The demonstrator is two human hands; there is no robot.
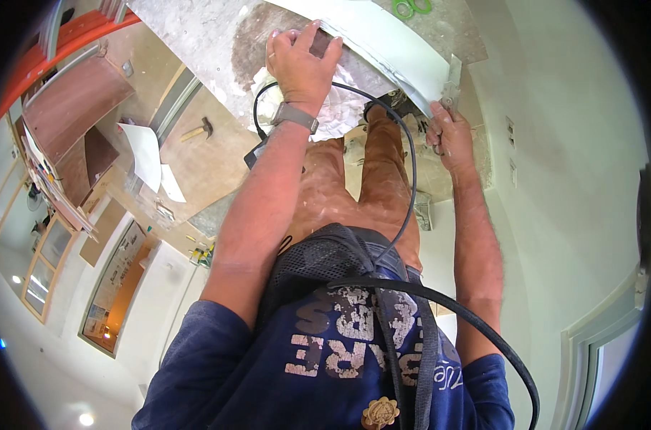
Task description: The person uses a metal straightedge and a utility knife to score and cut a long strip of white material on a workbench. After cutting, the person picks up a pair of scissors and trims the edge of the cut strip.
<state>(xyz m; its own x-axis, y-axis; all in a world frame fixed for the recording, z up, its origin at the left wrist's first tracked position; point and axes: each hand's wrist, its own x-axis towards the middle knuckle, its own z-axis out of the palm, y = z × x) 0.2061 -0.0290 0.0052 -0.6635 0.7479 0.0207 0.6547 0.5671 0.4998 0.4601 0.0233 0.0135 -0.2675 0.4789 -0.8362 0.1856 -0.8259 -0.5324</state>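
Note:
My left hand is closed around a small dark brown flat piece, at the near edge of a long white sheet. What kind of piece it is, I cannot make out. A grey watch band circles that wrist. My right hand grips a putty knife at the sheet's right end; its pale, smeared blade points away from me and the handle is mostly covered by my fingers. Below my left hand a crumpled white plastic or cloth hangs at the edge of a dusty grey work board.
Green-handled scissors lie on the board's far side. A black cable loops before my legs. On the floor at left are a hammer, white offcuts and a reddish-brown panel. A pale wall stands close on my right.

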